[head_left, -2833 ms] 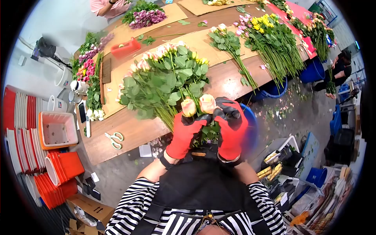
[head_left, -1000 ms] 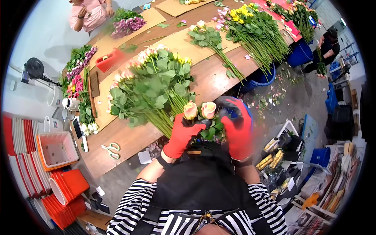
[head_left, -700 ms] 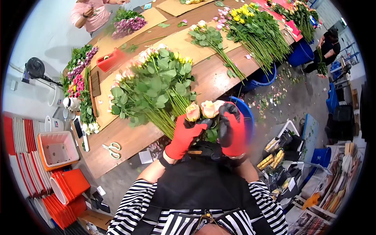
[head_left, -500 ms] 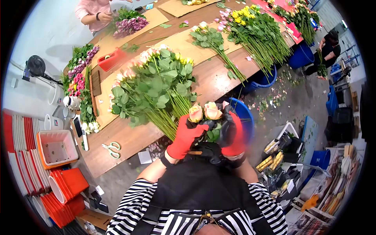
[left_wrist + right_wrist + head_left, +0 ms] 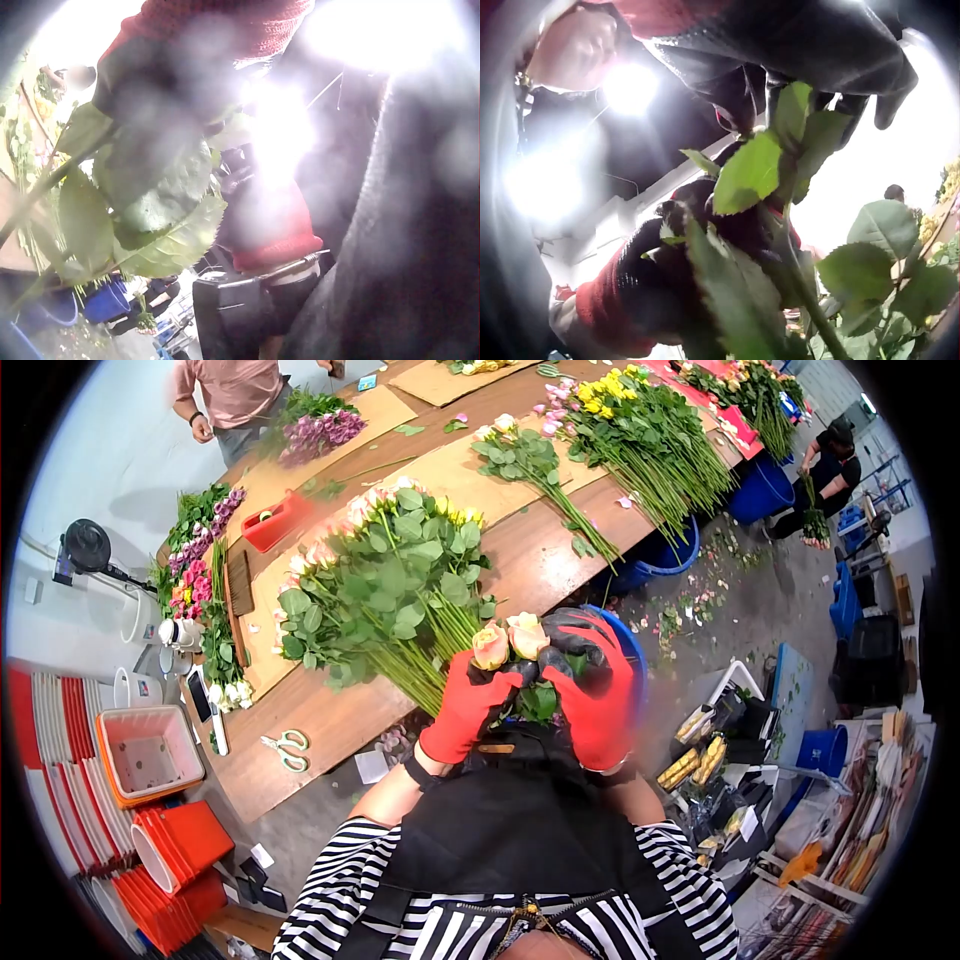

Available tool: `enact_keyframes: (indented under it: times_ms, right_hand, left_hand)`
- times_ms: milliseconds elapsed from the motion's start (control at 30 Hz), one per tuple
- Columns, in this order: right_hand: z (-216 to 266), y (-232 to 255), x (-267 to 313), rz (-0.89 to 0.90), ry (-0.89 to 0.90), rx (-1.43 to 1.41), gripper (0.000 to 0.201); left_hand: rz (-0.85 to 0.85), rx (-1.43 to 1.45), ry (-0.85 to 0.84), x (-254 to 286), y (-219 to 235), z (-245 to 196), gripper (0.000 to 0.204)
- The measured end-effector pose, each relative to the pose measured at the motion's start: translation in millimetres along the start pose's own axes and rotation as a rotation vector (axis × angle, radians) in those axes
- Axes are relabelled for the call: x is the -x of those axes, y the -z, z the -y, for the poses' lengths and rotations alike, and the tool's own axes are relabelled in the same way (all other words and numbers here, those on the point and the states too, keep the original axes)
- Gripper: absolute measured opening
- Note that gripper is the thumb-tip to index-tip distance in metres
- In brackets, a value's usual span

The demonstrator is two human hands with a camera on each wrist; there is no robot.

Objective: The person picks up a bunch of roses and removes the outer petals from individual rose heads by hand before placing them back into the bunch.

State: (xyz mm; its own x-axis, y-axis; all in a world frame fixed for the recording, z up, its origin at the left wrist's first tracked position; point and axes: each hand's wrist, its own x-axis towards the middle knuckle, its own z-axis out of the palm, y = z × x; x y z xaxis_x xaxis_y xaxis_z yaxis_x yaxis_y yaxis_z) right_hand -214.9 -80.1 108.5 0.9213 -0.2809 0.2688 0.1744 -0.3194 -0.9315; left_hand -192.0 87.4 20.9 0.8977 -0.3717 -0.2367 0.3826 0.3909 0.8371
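My left hand [image 5: 460, 708], in a red glove with black fingers, grips the stems of peach roses just below the blooms, close to the apron. Two heads show above it: one rose [image 5: 490, 647] on the left, another rose [image 5: 527, 634] on the right. My right hand [image 5: 595, 685], gloved alike, is beside the right-hand bloom, its thumb and fingertips near the petals. In the right wrist view its black fingers [image 5: 810, 52] reach out above green leaves [image 5: 750, 176]. Rose leaves [image 5: 161, 199] hang below my left hand in the left wrist view; the lower stems are hidden.
A large pile of roses [image 5: 400, 575] lies on the wooden table [image 5: 345, 735], near scissors [image 5: 288, 750]. Further bunches [image 5: 645, 445] lie along the table. Blue buckets [image 5: 655, 555] stand at its edge. Orange crates [image 5: 185, 845] are left; two other people stand farther off.
My right hand has moved away from the blooms and back beside them, a pale pink bit at its fingertips half a second ago. My left hand keeps holding the roses. The far-left person has shifted.
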Motion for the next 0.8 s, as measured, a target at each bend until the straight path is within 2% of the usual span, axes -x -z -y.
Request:
enact_keyframes:
  times_ms: [167,233,267,300,367,400,467,533,600,667,800]
  right_hand:
    - [-6.8,-7.1,2.9,-0.038,-0.086,-0.131,0.026]
    - [2.9,-7.6,2.0,-0.004,-0.334,-0.453,0.022]
    - [-5.2,-7.4,2.0,0.063,-0.41,-0.719,0.021]
    - [-13.3,-7.3,2.1,0.115,-0.512,-0.973,0.021]
    - [-16.8,-5.4,-0.6,0.026,-0.28,-0.523,0.021]
    - [-19.1,-4.9,-2.3,-0.015,-0.162,-0.3,0.02]
    - [-37.8,-5.9,-5.5,-0.138,-0.177,-0.351,0.02]
    - [-25.7,-9.7,-5.9,-0.313,-0.191,-0.361,0.022]
    - [-19.1,-1.1,-5.2,-0.086,-0.077,-0.171,0.023]
    - [6.9,-2.4,-6.3,0.008,0.095,0.129,0.023]
    - [0.2,-19.6,-2.8,-0.13,0.117,0.178,0.026]
  left_hand:
    - [0.056,-0.029,-0.079,-3.6,-1.5,1.7,0.062]
    - [0.007,0.142,-0.084,0.6,-15.9,-8.5,0.048]
    - [-0.018,0.228,-0.085,2.5,-20.4,-12.3,0.042]
    - [0.052,0.218,-0.104,-0.1,-14.9,-7.9,0.047]
    - [0.188,0.197,-0.145,-8.1,1.3,4.6,0.055]
    - [0.124,0.099,-0.145,-5.7,-1.3,-2.2,0.053]
    - [-0.004,-0.094,-0.142,0.5,-11.8,-21.7,0.05]
    - [-0.057,-0.073,-0.108,-0.7,-15.9,-27.9,0.043]
    - [-0.12,-0.048,-0.048,3.5,-25.7,-35.4,0.033]
    - [-0.156,-0.094,-0.103,1.1,-31.0,-30.7,0.036]
    - [-0.253,-0.161,-0.202,1.1,-35.4,-27.7,0.039]
